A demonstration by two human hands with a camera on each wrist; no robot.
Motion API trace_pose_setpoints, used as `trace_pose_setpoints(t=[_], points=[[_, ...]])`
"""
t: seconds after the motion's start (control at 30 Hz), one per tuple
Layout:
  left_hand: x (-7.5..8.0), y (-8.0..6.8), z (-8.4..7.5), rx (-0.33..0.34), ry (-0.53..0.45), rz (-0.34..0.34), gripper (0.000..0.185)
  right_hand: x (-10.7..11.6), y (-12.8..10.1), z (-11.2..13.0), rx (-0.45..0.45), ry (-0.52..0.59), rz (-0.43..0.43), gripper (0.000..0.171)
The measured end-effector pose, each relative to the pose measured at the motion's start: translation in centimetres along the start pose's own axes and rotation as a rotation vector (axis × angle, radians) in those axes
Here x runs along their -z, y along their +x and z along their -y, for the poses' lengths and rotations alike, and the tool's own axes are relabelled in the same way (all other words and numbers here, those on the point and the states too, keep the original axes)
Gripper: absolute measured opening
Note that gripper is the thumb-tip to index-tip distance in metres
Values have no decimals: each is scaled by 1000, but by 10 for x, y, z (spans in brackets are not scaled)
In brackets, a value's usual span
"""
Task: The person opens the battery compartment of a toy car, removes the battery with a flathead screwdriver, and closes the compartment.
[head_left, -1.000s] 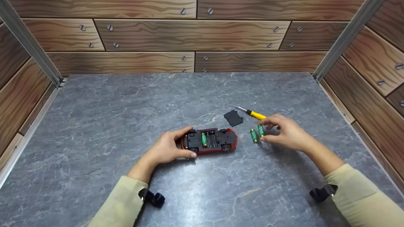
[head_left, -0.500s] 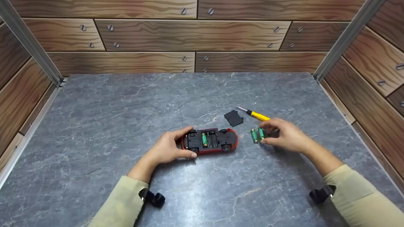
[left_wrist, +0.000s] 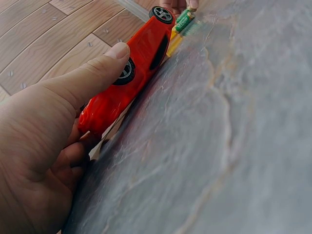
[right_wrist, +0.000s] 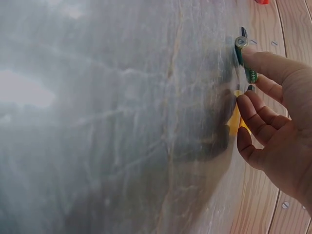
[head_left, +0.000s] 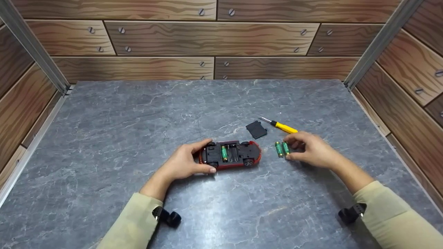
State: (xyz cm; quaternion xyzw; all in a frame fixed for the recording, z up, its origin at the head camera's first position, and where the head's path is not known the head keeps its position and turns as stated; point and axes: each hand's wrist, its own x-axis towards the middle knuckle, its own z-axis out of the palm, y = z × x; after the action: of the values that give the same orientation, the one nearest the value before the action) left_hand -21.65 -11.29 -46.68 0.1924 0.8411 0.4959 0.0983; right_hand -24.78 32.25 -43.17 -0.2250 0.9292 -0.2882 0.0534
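Steadying the upturned red plastic toy car (head_left: 230, 155) on the grey marbled bench (head_left: 104, 138), the left hand (head_left: 183, 162) clasps its rear; the right hand (head_left: 309, 148) pinches one of two green cylindrical batteries (head_left: 281, 148) just beside it. Lifting one cleanly, without nudging its twin, serves best.

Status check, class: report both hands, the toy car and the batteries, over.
Left hand grips upturned red toy car, one battery seated. Right hand pinches one of two loose batteries. Battery cover and screwdriver lie behind; nothing blocks.

Red toy car (head_left: 230, 155) upside down, one green battery inside, two loose batteries (head_left: 282, 148) beside it
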Motion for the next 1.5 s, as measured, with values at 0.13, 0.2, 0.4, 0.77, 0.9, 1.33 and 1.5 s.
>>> trace_pose_setpoints(t=[0.13, 0.2, 0.4, 0.77, 0.9, 1.33, 1.5], points=[[0, 0, 0, 4, 0, -1, 102, -1, 0, 0, -13, 4, 8, 46], [0, 0, 1, 2, 2, -2, 102, -1, 0, 0, -15, 2, 9, 46], [0, 0, 1, 9, 9, -2, 103, -2, 1, 0, -12, -11, 15, 48], [0, 1, 2, 15, 4, 4, 104, -4, 2, -1, -7, -20, 5, 50], [0, 1, 2, 21, 5, 5, 104, -4, 2, -1, -9, -28, 13, 51], [0, 2, 1, 26, 15, 9, 105, 1, 1, 3, -34, -13, 31, 59], [0, 2, 2, 25, 12, 10, 105, 7, -1, 10, -33, -18, 37, 59]])
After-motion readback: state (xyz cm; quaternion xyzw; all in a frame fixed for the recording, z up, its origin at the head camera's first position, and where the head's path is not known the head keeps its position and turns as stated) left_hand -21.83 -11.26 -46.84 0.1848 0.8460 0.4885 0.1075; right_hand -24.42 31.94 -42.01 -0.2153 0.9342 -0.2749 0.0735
